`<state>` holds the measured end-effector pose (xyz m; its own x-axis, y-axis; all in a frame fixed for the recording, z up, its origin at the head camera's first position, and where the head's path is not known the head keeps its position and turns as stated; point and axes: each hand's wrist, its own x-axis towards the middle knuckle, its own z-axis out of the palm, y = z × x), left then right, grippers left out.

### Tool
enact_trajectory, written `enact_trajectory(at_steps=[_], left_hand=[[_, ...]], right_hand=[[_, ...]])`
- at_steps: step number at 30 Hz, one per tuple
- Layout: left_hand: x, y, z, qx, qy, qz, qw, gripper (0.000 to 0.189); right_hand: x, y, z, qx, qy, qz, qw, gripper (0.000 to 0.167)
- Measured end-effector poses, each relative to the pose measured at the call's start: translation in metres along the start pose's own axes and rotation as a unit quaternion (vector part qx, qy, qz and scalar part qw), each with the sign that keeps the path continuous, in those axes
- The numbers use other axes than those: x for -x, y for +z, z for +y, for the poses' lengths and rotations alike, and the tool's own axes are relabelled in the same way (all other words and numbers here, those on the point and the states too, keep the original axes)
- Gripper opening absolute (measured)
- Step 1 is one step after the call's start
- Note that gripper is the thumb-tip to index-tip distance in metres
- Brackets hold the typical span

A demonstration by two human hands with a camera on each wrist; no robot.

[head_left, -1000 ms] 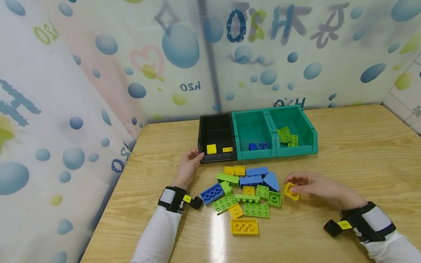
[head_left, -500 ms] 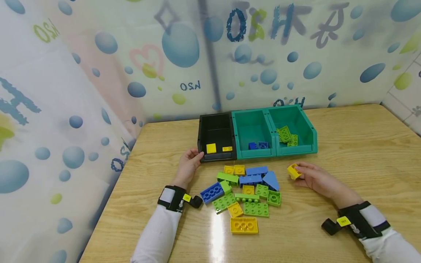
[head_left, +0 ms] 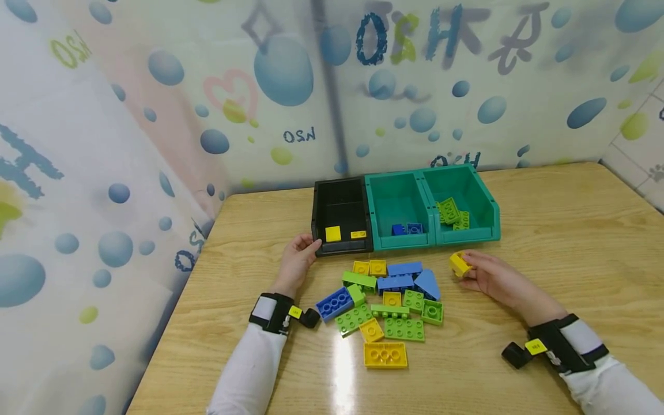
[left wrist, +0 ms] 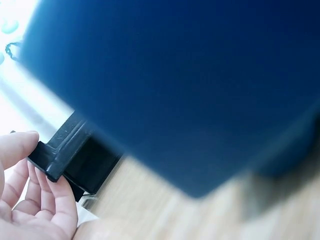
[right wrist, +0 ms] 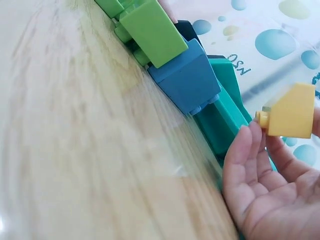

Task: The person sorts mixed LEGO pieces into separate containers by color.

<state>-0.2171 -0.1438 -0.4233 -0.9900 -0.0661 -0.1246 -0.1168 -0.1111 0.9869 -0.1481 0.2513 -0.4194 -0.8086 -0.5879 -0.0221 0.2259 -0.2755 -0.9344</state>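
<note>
My right hand [head_left: 493,278] pinches a yellow toy brick [head_left: 460,264] between thumb and fingers, just right of the brick pile and in front of the green bins. In the right wrist view this yellow brick [right wrist: 295,112] shows a slanted face and a stud pointing left. My left hand [head_left: 297,262] grips the front left corner of the black bin [head_left: 342,246]. The left wrist view shows the thumb over the bin's rim [left wrist: 60,155] and the fingers below it. Two yellow bricks lie inside, one a plain square [head_left: 333,233].
Blue bricks [head_left: 414,229] lie in the middle green bin [head_left: 396,199], light green bricks [head_left: 450,212] in the right green bin [head_left: 461,181]. Several loose bricks in green, blue and yellow cover the table's centre, including a long yellow brick [head_left: 385,355] in front. A patterned curtain [head_left: 290,155] hangs behind the table.
My right hand has lifted the yellow brick away from the right side of the pile, back toward the bins and slightly left, turning it. The left hand stays on the black bin.
</note>
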Motion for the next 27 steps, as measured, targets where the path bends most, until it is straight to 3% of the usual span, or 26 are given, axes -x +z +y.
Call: enact_trajectory(at_steps=[5,13,20,24,25,27], left_hand=[[0.000,0.000,0.002,0.005,-0.001,0.000,1.0000,0.009],[0.001,0.000,0.001,0.006,-0.008,0.006,0.9999,0.010],[0.000,-0.004,0.001,-0.002,0.000,0.005,1.0000,0.008],[-0.001,-0.003,0.001,-0.005,0.002,-0.002,1.0000,0.009],[-0.001,-0.003,0.001,-0.004,0.002,-0.003,1.0000,0.009],[0.000,-0.003,0.001,-0.002,0.002,-0.002,1.0000,0.009]], right_hand=[[-0.011,0.010,-0.010,0.037,0.008,0.058,0.9976,0.022],[-0.047,0.037,-0.044,0.158,0.000,0.079,0.9844,0.017],[-0.100,0.071,-0.064,0.260,0.023,0.117,0.9580,0.042],[-0.130,0.085,-0.063,0.298,0.016,0.114,0.9477,0.042],[-0.136,0.089,-0.061,0.315,0.014,0.111,0.9424,0.040],[-0.149,0.096,-0.058,0.370,0.010,0.110,0.9226,0.037]])
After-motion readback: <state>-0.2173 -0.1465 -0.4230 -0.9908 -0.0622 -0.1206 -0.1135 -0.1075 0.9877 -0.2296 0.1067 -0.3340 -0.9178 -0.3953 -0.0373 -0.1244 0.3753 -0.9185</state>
